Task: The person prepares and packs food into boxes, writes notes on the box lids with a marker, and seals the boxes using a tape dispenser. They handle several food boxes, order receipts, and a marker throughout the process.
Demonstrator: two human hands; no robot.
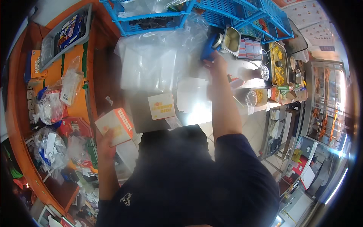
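My left hand (pixel 107 142) grips a white and orange printed cardboard box (pixel 114 127) by its near edge, left of my body. Another printed box (pixel 161 106) lies flat on the dark end of the counter. At the far side of the counter, my right hand (pixel 215 63) reaches to a blue object (pixel 208 48); whether the fingers close on it cannot be told. Beside that hand stands a steel container (pixel 232 41) with pale contents. A large stack wrapped in clear plastic (pixel 149 68) sits between my hands, farther back.
Blue plastic racks (pixel 153 17) line the back. To the right are a dark cup with a clear lid (pixel 264 73), a tray of yellow food (pixel 279 68) and another lidded cup (pixel 251 98). Orange shelving (pixel 75 71) with a grey bin (pixel 65 37) and plastic bags stands left.
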